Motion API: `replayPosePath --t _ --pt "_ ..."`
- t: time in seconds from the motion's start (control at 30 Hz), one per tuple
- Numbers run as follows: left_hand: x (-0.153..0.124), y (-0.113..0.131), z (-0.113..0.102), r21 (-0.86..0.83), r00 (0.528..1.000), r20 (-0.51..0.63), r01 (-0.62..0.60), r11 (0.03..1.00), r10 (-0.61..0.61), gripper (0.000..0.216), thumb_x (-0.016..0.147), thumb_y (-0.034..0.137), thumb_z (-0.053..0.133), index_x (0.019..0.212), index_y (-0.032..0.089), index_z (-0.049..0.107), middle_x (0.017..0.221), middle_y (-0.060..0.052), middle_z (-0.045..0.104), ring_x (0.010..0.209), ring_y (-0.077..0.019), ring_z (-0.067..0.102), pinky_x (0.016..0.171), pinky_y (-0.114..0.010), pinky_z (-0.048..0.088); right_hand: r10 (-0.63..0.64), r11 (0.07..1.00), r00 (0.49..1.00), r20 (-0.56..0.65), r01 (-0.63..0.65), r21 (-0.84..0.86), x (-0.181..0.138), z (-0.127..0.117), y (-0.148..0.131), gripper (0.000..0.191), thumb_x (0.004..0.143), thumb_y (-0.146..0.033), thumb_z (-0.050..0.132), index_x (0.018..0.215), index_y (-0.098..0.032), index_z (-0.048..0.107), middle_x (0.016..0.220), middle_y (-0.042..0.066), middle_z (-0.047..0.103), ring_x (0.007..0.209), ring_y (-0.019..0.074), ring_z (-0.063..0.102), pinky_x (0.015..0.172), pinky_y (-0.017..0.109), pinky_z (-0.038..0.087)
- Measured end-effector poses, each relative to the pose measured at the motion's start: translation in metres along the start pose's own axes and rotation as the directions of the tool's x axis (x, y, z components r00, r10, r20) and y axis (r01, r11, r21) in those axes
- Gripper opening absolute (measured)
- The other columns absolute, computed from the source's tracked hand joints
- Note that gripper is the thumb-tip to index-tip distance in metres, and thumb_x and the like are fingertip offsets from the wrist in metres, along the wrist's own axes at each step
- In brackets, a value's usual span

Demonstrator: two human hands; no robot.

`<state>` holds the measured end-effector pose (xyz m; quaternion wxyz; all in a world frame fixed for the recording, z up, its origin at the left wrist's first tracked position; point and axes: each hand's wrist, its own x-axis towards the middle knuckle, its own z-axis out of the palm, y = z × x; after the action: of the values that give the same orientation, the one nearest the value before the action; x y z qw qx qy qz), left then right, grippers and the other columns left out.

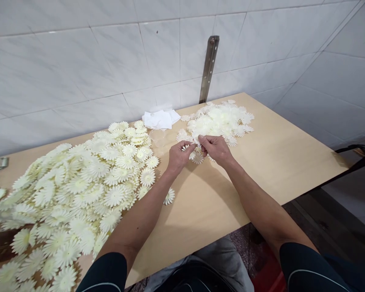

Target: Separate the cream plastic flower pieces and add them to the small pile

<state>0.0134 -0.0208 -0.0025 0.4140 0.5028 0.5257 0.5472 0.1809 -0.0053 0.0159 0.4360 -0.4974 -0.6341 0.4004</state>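
My left hand [179, 156] and my right hand [215, 149] meet over the middle of a light wooden table [276, 162]. Both pinch a small cream-white daisy-shaped flower piece [196, 142] between thumb and fingers. A smaller heap of the same flower pieces [220, 119] lies just beyond my hands. A much bigger heap of flower pieces [76, 190] covers the table's left side. One loose flower piece [169, 196] lies alone beside my left forearm.
Crumpled white paper or cloth [160, 119] and a clear plastic cup [159, 137] sit between the two heaps by the tiled wall. A metal hinge strip [209, 68] leans up the wall. The table's right edge drops to the floor.
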Motion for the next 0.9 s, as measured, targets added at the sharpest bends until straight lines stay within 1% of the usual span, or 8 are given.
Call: replayPosePath --t 0.17,0.33,0.43,0.53,0.6,0.67,0.77,0.9 --pt "0.0 0.002 -0.001 0.032 0.999 0.02 0.029 0.999 -0.03 0.008 0.082 0.024 0.083 0.075 0.02 0.08 0.071 0.002 0.073 0.07 -0.0153 0.062 0.069 -0.025 0.046 0.008 1.0 0.999 -0.033 -0.008 0.014 0.001 -0.001 0.001 0.078 0.081 -0.098 0.065 0.063 -0.023 0.059 0.056 0.0 0.058 0.049 0.0143 0.056 0.051 0.028 0.048" --pt "-0.001 -0.001 -0.002 0.028 0.981 0.097 0.165 0.986 -0.167 0.017 0.08 0.034 0.089 0.076 0.019 0.079 0.054 0.005 0.057 0.052 -0.0112 0.046 0.053 -0.023 0.035 0.007 1.0 0.981 -0.193 -0.002 0.027 0.007 -0.009 0.007 0.071 0.084 -0.09 0.069 0.062 -0.025 0.052 0.054 -0.002 0.05 0.047 0.0134 0.052 0.048 0.027 0.044" --pt "-0.002 -0.001 -0.001 -0.024 0.95 0.164 0.275 0.961 -0.267 0.026 0.079 0.038 0.093 0.095 0.019 0.085 0.055 0.006 0.056 0.044 -0.0082 0.038 0.047 -0.023 0.029 0.027 0.999 0.973 -0.228 -0.017 0.046 0.01 -0.011 0.009 0.064 0.084 -0.083 0.074 0.064 -0.025 0.056 0.053 -0.004 0.047 0.045 0.0133 0.049 0.047 0.028 0.044" --pt "-0.001 0.002 -0.002 -0.106 0.933 0.132 0.35 0.931 -0.336 0.046 0.079 0.039 0.095 0.119 0.02 0.082 0.061 0.007 0.058 0.04 -0.006 0.035 0.042 -0.023 0.023 0.053 0.996 0.972 -0.228 -0.036 0.081 0.012 -0.011 0.009 0.056 0.082 -0.075 0.079 0.069 -0.023 0.062 0.059 -0.003 0.056 0.043 0.0111 0.046 0.044 0.028 0.041" --pt "0.001 0.004 -0.002 -0.146 0.934 0.075 0.357 0.923 -0.349 0.041 0.081 0.039 0.093 0.115 0.019 0.081 0.058 0.009 0.051 0.039 -0.0055 0.034 0.041 -0.022 0.021 0.064 0.994 0.973 -0.222 -0.041 0.104 0.012 -0.011 0.009 0.054 0.081 -0.072 0.082 0.07 -0.022 0.062 0.065 -0.001 0.063 0.042 0.0093 0.045 0.042 0.027 0.039" --pt "0.002 0.005 -0.003 -0.167 0.939 0.042 0.342 0.925 -0.34 0.03 0.084 0.04 0.09 0.101 0.018 0.08 0.054 0.01 0.043 0.039 -0.0053 0.033 0.041 -0.021 0.021 0.069 0.993 0.975 -0.211 -0.047 0.105 0.012 -0.012 0.009 0.055 0.08 -0.072 0.082 0.069 -0.022 0.06 0.068 0.0 0.065 0.042 0.0086 0.045 0.042 0.027 0.037" --pt "0.002 0.008 -0.002 -0.186 0.953 0.05 0.303 0.935 -0.299 0.028 0.087 0.044 0.086 0.089 0.017 0.079 0.052 0.01 0.039 0.04 -0.0048 0.03 0.041 -0.02 0.022 0.049 0.997 0.986 -0.159 -0.04 0.06 0.01 -0.013 0.007 0.06 0.082 -0.077 0.079 0.067 -0.023 0.058 0.066 0.0 0.062 0.044 0.0098 0.048 0.044 0.028 0.038" --pt "-0.001 0.012 0.0 -0.214 0.949 0.081 0.314 0.925 -0.304 0.034 0.09 0.051 0.084 0.09 0.018 0.079 0.051 0.01 0.035 0.04 -0.0056 0.028 0.04 -0.02 0.019 -0.014 0.997 0.998 -0.054 0.009 -0.082 0.004 -0.013 0.002 0.064 0.089 -0.083 0.069 0.068 -0.024 0.056 0.055 -0.002 0.053 0.047 0.0134 0.052 0.049 0.029 0.04"
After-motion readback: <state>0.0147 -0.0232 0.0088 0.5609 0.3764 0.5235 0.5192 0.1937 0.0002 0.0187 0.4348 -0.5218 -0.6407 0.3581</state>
